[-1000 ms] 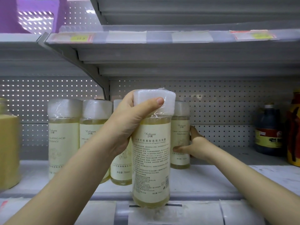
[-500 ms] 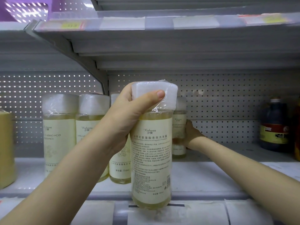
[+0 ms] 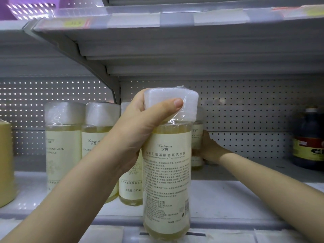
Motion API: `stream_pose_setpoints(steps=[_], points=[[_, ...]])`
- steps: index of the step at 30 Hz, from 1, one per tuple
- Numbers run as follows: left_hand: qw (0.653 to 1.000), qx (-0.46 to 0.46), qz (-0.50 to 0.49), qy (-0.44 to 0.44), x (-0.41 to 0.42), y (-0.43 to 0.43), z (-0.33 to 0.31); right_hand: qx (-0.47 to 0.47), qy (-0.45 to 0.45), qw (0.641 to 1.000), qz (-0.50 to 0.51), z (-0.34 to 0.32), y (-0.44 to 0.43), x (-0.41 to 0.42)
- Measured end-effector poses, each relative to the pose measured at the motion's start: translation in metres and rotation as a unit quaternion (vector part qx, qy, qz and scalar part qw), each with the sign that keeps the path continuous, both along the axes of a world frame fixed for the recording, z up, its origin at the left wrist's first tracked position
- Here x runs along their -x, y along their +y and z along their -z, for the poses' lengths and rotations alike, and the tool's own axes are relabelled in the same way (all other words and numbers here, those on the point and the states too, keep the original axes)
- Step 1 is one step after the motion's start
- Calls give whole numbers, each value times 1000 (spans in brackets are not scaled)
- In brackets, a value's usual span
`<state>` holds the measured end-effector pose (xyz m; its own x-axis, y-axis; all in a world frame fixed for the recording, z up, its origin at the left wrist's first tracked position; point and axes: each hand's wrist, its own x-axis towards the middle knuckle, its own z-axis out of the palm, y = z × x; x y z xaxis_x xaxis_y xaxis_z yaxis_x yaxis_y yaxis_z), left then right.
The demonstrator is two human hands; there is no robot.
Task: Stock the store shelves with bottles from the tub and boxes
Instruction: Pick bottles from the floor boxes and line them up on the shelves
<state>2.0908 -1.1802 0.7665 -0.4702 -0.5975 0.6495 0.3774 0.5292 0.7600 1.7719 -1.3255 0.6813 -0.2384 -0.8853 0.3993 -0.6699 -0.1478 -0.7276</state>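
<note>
Yellow and opaque, a big container [image 3: 6, 163] stands at the far left end of the shelf [image 3: 236, 199], cut off by the frame. High above it, a purple basket [image 3: 26, 7] sits on the upper shelf [image 3: 192, 41].

Next along the shelf, 3 bottles stand upright side by side: the first bottle [image 3: 63, 146], the second bottle [image 3: 98, 142] and the third bottle [image 3: 130, 188], which is partly hidden and marked 750ml. Each is clear, holds pale yellow liquid up to the shoulder, and carries a cream label and a white top under clear film.

The left hand [image 3: 140, 130] is clamped on the white cap [image 3: 189, 106] of the front bottle [image 3: 167, 181], with the thumb lying across the cap's face and the fingers curled round behind. This bottle hangs upright in the air in front of the shelf, its base below the shelf's front edge. It is full of the same pale liquid, and its printed back label faces the camera.

Just right of it and deeper in, the rear bottle [image 3: 197, 135] stands close to the pegboard wall [image 3: 245, 102], mostly hidden. The right hand [image 3: 209, 149] is wrapped round its middle, thumb up along the side.

Well apart at the far right stands a dark bottle [image 3: 308, 139] of dark liquid with a red and yellow label.
</note>
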Motion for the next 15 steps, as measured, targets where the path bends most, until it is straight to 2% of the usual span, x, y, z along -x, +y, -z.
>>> stream_pose_setpoints(steps=[9,15], points=[[1000,6,-7,-7,0,-1,0,-4,5,1000,5,21,-83,58],[1000,11,-9,-14,0,-2,0,24,8,999,19,17,-94,54]])
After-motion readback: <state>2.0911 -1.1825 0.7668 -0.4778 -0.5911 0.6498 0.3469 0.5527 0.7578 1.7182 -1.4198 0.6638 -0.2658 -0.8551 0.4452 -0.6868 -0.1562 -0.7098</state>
